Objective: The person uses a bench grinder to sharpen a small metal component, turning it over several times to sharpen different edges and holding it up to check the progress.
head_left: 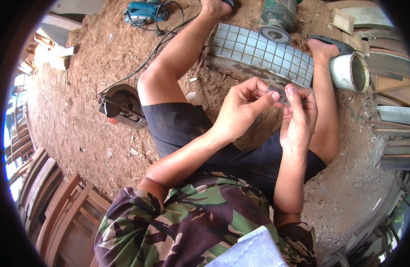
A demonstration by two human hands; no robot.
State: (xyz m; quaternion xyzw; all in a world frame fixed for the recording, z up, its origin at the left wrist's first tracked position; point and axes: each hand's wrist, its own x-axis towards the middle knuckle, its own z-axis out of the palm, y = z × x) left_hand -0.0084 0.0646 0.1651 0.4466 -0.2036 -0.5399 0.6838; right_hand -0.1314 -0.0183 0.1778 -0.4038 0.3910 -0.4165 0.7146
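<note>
Both hands meet in front of me, above the gap between my knees. Between them is a small, flat, dark grey piece (279,92), possibly metal, mostly covered by my fingers. My left hand (239,111) pinches its left end between thumb and curled fingers. On the other end, my right hand (299,120) grips it with the thumb pointing up. Just beyond the hands lies a block topped with pale blue tiles (263,51). At its far side stands a green grinder (278,15) with a round grey wheel (275,34).
A white bucket (343,73) lies tipped by my right foot. On the sawdust-covered ground, a teal power planer (145,12) with a black cord sits far left, and a circular saw (121,106) rests beside my left knee. Wooden frames (69,218) and stacked boards (394,111) line both sides.
</note>
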